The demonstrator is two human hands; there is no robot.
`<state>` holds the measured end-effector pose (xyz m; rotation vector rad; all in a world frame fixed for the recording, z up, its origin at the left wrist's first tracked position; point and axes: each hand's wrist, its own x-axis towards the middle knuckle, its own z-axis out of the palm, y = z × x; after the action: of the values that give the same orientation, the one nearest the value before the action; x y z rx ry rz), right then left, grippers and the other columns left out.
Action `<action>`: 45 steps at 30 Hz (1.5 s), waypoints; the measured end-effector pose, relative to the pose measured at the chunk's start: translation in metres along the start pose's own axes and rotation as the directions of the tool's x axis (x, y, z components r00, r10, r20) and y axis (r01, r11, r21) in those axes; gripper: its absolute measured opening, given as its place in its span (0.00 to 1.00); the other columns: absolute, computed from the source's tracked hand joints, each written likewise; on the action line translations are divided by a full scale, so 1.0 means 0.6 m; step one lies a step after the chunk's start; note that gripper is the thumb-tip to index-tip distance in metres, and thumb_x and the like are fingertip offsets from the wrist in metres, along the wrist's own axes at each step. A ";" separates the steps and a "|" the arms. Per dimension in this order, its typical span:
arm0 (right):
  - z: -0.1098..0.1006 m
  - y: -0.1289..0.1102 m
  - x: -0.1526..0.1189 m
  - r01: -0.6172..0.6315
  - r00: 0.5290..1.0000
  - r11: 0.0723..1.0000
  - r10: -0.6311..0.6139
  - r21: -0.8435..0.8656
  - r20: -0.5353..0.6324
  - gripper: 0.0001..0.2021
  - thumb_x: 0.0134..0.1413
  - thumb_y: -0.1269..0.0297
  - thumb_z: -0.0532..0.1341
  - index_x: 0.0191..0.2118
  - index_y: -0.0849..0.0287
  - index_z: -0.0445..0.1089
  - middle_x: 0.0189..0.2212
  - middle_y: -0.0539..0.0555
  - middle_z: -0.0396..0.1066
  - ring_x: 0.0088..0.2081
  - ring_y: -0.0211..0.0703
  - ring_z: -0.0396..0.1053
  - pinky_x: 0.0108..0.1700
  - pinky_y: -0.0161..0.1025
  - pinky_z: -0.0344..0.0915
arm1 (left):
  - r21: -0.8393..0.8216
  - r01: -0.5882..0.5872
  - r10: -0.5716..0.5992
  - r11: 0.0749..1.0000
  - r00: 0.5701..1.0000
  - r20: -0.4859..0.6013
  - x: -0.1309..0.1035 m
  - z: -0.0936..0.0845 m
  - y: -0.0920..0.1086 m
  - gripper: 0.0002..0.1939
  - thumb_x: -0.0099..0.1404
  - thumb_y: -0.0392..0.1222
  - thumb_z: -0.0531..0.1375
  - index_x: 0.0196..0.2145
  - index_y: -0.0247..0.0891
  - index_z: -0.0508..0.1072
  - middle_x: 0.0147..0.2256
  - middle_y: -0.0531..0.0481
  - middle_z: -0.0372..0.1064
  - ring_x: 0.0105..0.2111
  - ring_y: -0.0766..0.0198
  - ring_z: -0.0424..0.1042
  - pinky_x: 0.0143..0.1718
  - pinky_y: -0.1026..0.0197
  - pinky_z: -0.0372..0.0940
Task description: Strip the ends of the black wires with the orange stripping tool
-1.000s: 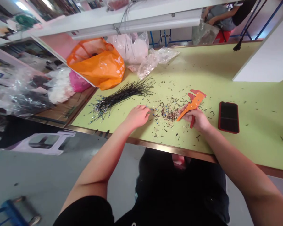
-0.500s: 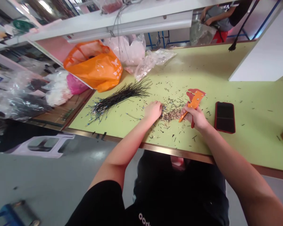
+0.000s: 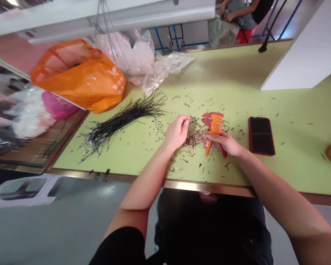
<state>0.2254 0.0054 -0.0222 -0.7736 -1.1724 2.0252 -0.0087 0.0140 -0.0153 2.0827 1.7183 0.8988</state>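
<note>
R hand (image 3: 220, 142) is wrapped round the orange-and-red metal hand tool w/ two handles (image 3: 215, 124), handles spread apart, head by the L hand (image 3: 178, 131). L fingers are curled in, can't tell from here if they're pinching smth. Both hands are over the pile of tiny dark wire offcuts (image 3: 194, 138) on the pale green tabletop (image 3: 231, 77). Long bundle of thin black wires w/ blue-ish ends (image 3: 124, 117) lies L of that, red-cased black phone (image 3: 261, 135) on the R.

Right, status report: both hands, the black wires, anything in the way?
Right hand: grip closed on orange-red pliers. Left hand: beside the clippings, grip contents unclear. Black wires: bunched on table, left of both hands. Clippings litter space between hands.
</note>
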 end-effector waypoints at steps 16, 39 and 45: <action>0.024 0.005 -0.026 -0.182 0.983 0.983 0.181 0.011 0.043 0.10 0.62 0.56 0.68 0.38 0.58 0.76 0.29 0.52 0.76 0.34 0.46 0.75 0.39 0.43 0.76 | 0.181 -0.243 0.232 0.953 0.970 0.076 -0.021 -0.019 0.020 0.12 0.79 0.43 0.52 0.45 0.41 0.76 0.37 0.47 0.78 0.39 0.58 0.75 0.34 0.57 0.63; 0.060 0.024 -0.021 -0.100 0.990 0.995 0.102 0.024 -0.097 0.22 0.59 0.44 0.70 0.25 0.56 0.69 0.18 0.46 0.61 0.21 0.40 0.64 0.28 0.41 0.71 | 0.215 -0.193 0.164 0.957 0.975 0.148 -0.021 -0.014 0.023 0.10 0.73 0.33 0.51 0.44 0.41 0.71 0.31 0.49 0.74 0.32 0.60 0.72 0.30 0.58 0.60; 0.074 0.031 -0.021 -0.073 0.992 0.995 0.079 0.065 -0.098 0.24 0.58 0.40 0.68 0.25 0.56 0.68 0.18 0.46 0.59 0.20 0.40 0.62 0.28 0.41 0.68 | 0.226 -0.197 0.165 0.954 0.975 0.150 -0.022 -0.014 0.021 0.13 0.70 0.32 0.51 0.47 0.41 0.72 0.31 0.49 0.75 0.31 0.59 0.72 0.30 0.58 0.59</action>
<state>0.1949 -0.0337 -0.0178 -0.8913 -1.0339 2.0493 -0.0055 -0.0030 -0.0054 2.4304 1.6589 0.6104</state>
